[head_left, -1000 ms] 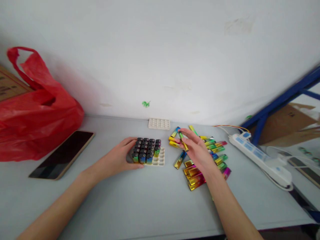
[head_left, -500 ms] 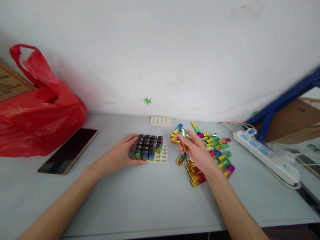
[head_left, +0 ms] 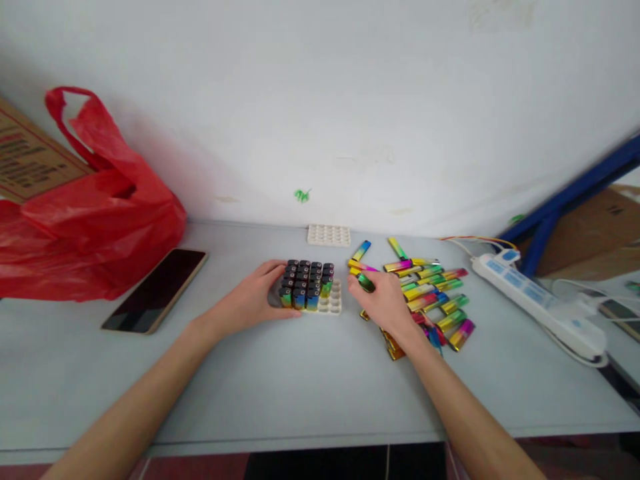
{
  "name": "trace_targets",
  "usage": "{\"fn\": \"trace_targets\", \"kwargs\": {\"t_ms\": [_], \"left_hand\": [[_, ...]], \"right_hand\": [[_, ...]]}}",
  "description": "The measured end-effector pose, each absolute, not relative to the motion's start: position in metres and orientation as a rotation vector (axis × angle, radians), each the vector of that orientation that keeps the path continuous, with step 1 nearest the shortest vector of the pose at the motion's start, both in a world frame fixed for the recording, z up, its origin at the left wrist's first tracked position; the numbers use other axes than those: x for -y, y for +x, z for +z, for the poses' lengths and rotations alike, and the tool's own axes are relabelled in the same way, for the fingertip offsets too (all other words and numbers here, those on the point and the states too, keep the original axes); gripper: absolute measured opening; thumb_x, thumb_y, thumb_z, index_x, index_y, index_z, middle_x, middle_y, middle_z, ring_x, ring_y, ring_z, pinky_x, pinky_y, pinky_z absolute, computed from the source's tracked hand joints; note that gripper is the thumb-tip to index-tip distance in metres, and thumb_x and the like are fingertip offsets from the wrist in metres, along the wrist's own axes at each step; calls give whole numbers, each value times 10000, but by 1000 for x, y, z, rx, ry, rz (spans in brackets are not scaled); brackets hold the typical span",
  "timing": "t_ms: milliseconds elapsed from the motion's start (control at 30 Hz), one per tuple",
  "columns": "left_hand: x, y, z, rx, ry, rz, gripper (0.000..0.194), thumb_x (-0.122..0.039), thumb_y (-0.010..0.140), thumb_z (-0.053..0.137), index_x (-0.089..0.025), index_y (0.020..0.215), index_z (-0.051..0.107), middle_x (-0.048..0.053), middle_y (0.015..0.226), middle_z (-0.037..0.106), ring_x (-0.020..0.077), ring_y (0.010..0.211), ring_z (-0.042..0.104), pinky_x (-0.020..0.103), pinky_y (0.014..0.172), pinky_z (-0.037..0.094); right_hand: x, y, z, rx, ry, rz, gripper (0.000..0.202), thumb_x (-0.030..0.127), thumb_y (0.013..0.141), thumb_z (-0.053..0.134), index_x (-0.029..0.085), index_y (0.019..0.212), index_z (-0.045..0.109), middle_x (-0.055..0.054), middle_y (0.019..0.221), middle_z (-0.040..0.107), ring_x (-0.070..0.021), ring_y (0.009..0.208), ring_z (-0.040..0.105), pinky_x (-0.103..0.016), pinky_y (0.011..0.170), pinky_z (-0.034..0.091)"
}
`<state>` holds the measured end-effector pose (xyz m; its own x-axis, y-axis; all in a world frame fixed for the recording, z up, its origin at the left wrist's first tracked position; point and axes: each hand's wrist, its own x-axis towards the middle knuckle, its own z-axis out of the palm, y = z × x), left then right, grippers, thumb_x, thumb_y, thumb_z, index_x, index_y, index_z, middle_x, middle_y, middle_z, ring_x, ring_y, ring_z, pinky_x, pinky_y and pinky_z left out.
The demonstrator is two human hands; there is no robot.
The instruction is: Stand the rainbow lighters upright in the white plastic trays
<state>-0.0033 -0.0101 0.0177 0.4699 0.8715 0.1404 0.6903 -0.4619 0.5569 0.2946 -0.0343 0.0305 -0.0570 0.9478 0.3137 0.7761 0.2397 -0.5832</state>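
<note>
Several black-topped lighters (head_left: 305,283) stand upright in rows on a white tray (head_left: 333,305) with round holes; empty holes show on its right side. My left hand (head_left: 257,293) is curved round the left side of these lighters, thumb along the front edge. To the right of the tray, my right hand (head_left: 383,300) is closed on one shiny lighter (head_left: 365,283), its green end showing by the fingers. Beside and partly beneath that hand lies a loose pile of colourful metallic lighters (head_left: 425,290).
A second white holed tray (head_left: 329,235) lies by the wall. At the left are a dark phone (head_left: 155,291), a red plastic bag (head_left: 110,227) and a cardboard box (head_left: 35,153). A white power strip (head_left: 540,307) with cables and a blue frame (head_left: 545,230) are at the right.
My right hand has turned over and lowered, bringing the held lighter from nearly upright to tilted. My left hand stays round the standing lighters. The whole view has shifted slightly.
</note>
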Motion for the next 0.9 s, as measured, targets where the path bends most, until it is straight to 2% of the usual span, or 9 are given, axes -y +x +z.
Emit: {"fn": "trace_targets", "kwargs": {"t_ms": [233, 433, 600, 700, 800, 900], "left_hand": [[10, -4, 15, -1270, 2281, 621, 805, -656, 707, 911, -180, 1318, 695, 177, 1479, 650, 420, 1354, 649, 563, 1242, 510], [10, -3, 18, -1295, 2284, 597, 826, -716, 711, 887, -189, 1318, 694, 173, 1458, 663, 414, 1341, 664, 557, 1226, 516], [9, -2, 19, -1326, 2306, 556, 864, -732, 688, 886, -184, 1327, 689, 176, 1464, 670, 415, 1351, 661, 545, 1221, 516], [9, -2, 19, -1325, 2327, 546, 819, -679, 718, 889, -175, 1330, 684, 175, 1468, 668, 396, 1339, 669, 529, 1216, 525], [10, -2, 20, -1317, 2335, 555, 772, -630, 733, 894, -186, 1328, 684, 160, 1457, 670, 379, 1324, 676, 515, 1218, 529], [10, -1, 21, -1326, 2335, 538, 776, -658, 732, 886, -201, 1325, 684, 145, 1468, 661, 375, 1324, 673, 515, 1214, 533]], "right_hand": [[35, 293, 32, 1872, -1596, 372, 311, 367, 932, 581, 201, 677, 650, 7, 591, 549, -158, 585, 507, -293, 616, 327], [36, 292, 34, 1873, -1578, 351, 357, 442, 1007, 598, 195, 787, 730, -29, 657, 656, -188, 652, 601, -282, 668, 390], [34, 295, 33, 1896, -1594, 327, 283, 371, 964, 614, 180, 817, 763, -25, 651, 668, -180, 629, 592, -285, 665, 382], [33, 297, 31, 1897, -1578, 333, 242, 324, 948, 603, 180, 839, 764, -27, 680, 687, -181, 643, 600, -286, 677, 391], [34, 297, 31, 1884, -1551, 331, 270, 370, 1000, 587, 195, 864, 740, -33, 704, 696, -201, 676, 631, -293, 680, 398], [37, 296, 35, 1912, -1479, 374, 330, 468, 1076, 555, 209, 930, 698, -30, 729, 694, -216, 700, 653, -295, 680, 415]]}}
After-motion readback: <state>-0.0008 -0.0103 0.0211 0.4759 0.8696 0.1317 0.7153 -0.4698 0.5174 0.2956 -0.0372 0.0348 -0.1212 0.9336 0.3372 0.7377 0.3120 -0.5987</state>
